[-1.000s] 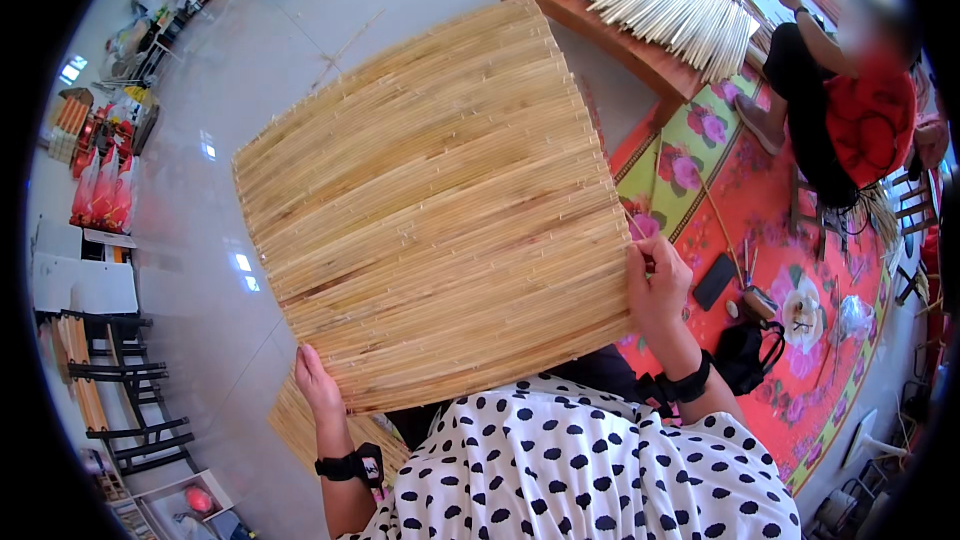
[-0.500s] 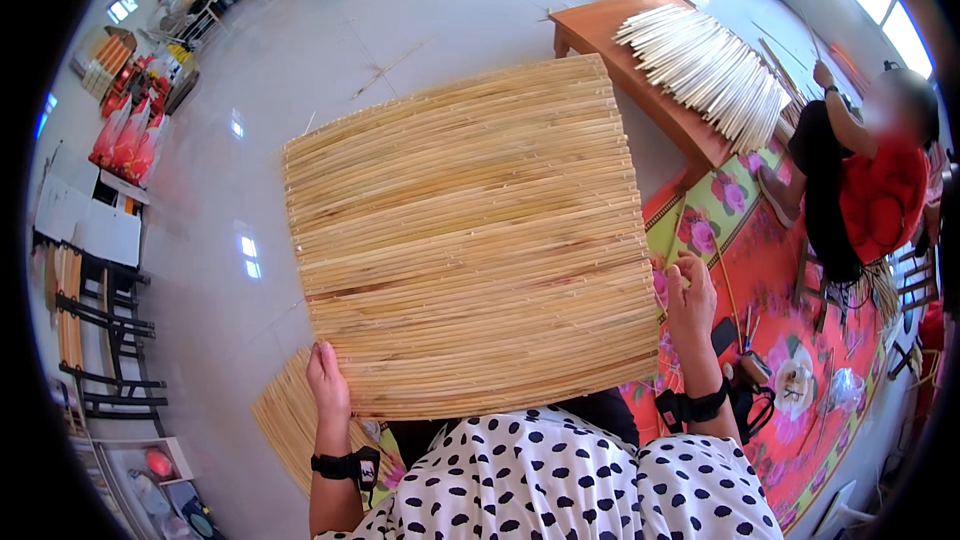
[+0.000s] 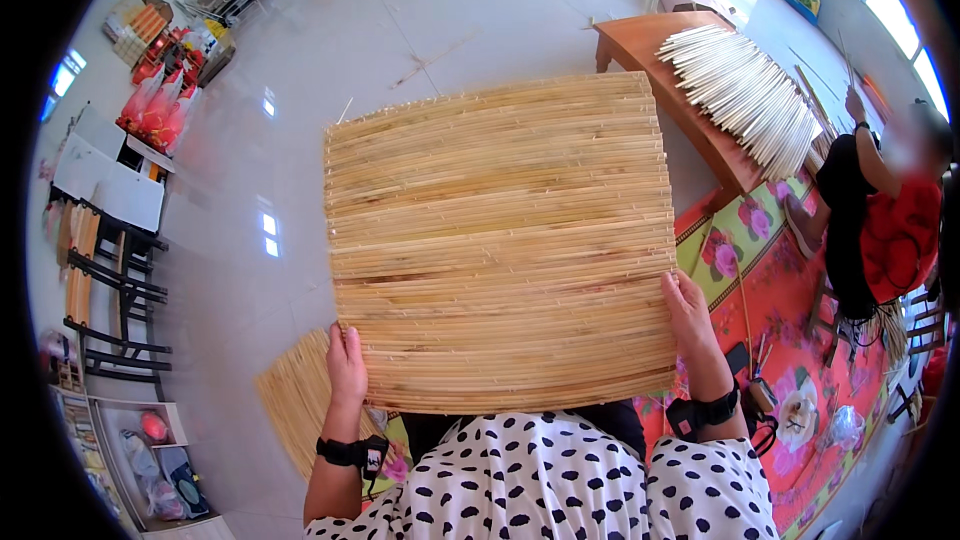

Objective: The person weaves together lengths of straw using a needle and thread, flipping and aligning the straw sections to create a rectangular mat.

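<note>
Tan slatted mat (image 3: 500,240), clasped by its side edges — left grip (image 3: 348,365), right grip (image 3: 689,312)

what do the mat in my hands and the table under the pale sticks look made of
Mat: probably reed or similar plant stalks, seemingly unpainted; the rows show joints and uneven brown streaks. Table: perhaps wood, smoothly finished; the reddish-brown colour suggests it, though laminate could look alike.
</note>
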Motion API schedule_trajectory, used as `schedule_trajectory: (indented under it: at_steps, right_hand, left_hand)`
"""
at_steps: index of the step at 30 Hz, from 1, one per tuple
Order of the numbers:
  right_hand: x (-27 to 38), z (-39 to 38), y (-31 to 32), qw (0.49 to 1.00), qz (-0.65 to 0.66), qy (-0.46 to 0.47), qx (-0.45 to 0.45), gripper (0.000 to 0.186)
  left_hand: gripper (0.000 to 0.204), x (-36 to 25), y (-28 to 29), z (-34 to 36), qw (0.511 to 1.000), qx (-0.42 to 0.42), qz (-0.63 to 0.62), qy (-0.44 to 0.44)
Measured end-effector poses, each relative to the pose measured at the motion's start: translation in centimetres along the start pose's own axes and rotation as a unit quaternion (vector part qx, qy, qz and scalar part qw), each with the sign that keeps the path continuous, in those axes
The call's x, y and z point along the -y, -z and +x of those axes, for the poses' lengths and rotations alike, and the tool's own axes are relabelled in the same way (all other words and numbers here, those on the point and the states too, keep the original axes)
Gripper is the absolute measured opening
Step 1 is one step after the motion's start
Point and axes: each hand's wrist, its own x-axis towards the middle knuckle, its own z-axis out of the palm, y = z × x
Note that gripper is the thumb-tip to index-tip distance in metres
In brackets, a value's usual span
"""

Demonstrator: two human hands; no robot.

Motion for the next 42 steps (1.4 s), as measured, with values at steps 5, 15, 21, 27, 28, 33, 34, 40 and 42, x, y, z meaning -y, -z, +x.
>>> schedule_trajectory:
  at_steps: [5, 15, 21, 27, 28, 33, 34, 40, 42]
  right_hand:
    - [0.6, -0.2, -0.8, 1.000, 0.001, 0.017, 0.016, 0.030]
    - [0.6, 0.6, -1.3, 0.987, -0.144, 0.071, -0.026, 0.042]
    - [1.4, 0.4, -1.8, 0.968, -0.234, 0.085, -0.043, 0.045]
    - [1.0, 0.4, -1.9, 0.976, -0.189, 0.098, -0.050, 0.042]
    - [1.1, 0.4, -2.1, 0.979, -0.171, 0.103, -0.040, 0.041]
    - [-1.1, 1.3, -1.3, 0.982, -0.165, 0.082, -0.047, 0.039]
    - [-0.9, 1.2, -1.4, 0.983, -0.159, 0.076, -0.045, 0.039]
    - [-0.8, 1.1, -1.5, 0.986, -0.141, 0.076, -0.040, 0.038]
    - [-0.9, 1.1, -1.5, 0.988, -0.135, 0.071, -0.038, 0.039]
  left_hand:
    - [0.063, -5.1, 2.9, 1.3, 0.942, -0.004, 0.300, -0.148]
    - [0.052, -25.2, -8.0, 12.4, 0.844, 0.078, 0.287, -0.446]
    - [0.033, -28.4, -18.8, 20.4, 0.842, 0.122, 0.179, -0.495]
    - [0.022, -29.2, -20.7, 20.4, 0.915, 0.199, 0.067, -0.346]
    - [0.022, -29.3, -20.5, 20.6, 0.923, 0.181, 0.073, -0.331]
    - [0.017, -30.6, -20.9, 20.1, 0.954, 0.183, 0.036, -0.234]
    - [0.017, -30.4, -20.9, 20.1, 0.956, 0.178, 0.033, -0.232]
    - [0.019, -30.9, -21.4, 19.8, 0.948, 0.090, 0.133, -0.276]
    - [0.019, -30.8, -22.1, 19.7, 0.940, 0.056, 0.167, -0.293]
